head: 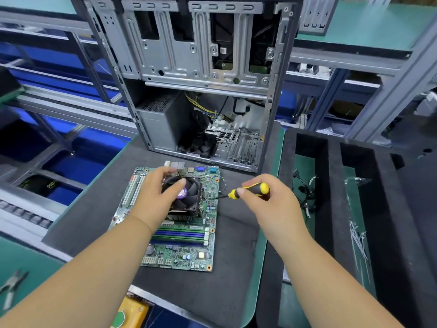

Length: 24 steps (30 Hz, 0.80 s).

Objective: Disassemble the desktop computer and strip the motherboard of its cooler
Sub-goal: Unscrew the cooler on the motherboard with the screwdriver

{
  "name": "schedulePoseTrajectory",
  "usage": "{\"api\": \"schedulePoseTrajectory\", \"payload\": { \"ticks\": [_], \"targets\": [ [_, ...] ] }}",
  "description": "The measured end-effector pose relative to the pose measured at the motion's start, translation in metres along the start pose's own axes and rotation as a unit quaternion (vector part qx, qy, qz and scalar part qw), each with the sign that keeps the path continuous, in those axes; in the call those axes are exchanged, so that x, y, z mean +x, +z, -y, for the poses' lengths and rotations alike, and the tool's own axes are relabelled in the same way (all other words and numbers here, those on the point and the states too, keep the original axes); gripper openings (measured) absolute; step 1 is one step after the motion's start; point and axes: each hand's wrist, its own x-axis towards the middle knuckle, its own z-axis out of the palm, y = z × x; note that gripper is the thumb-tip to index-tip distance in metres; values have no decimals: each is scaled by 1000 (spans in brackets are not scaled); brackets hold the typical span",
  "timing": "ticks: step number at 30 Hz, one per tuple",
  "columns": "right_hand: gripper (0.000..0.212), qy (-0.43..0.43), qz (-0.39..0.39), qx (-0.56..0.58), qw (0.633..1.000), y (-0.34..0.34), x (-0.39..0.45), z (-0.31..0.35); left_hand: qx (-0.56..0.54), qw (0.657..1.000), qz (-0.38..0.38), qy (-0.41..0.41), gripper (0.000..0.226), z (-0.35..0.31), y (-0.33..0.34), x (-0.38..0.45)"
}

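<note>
Gripping the yellow-and-black screwdriver [250, 191], the right hand [269, 202] has its fingers curled round the handle, the tip reaching toward the cooler's right edge. The left hand [156, 197] lies over the cooler [186, 197], fingers curved round its frame to steady it.

By my reading the task is well along: the motherboard [184, 247] is already out of the case [189, 74] and lies flat on the dark mat [99, 209] just in front of it — the cooler, though, is not yet off. Its screws and fan lead probably remain.

The cooler is a black square fan with a purple hub label, sitting on finned metal — upright and seemingly seated on the board.
</note>
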Motion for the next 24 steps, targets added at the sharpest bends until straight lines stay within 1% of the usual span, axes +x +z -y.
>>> {"api": "schedulePoseTrajectory", "payload": {
  "ticks": [3,6,9,11,14,16,19,21,24],
  "targets": [
    [6,-30,7,14,999,3,-3,5,-31,997,58,-39,44,11,-3,-18],
    [9,-46,14,11,999,6,-3,11,-70,992,86,-54,64,16,-4,-17],
    [14,-69,28,-18,997,9,-3,15,-92,989,102,-56,78,19,-4,-13],
    [16,-82,32,-40,995,11,-4,16,-96,989,100,-46,86,23,-3,-13],
    [17,-91,34,-64,993,14,-5,19,-97,990,90,-38,103,25,-3,-15],
    [15,-95,40,-92,990,14,-4,23,-90,992,88,-24,104,24,-4,-16],
    [13,-114,68,-159,978,14,-2,34,-60,995,80,-5,97,21,-4,-17],
    [18,-144,95,-220,960,12,0,44,-43,996,75,2,94,18,-2,-16],
    [20,-194,158,-304,919,10,5,65,-33,997,76,4,94,13,0,-14]
  ]
}}
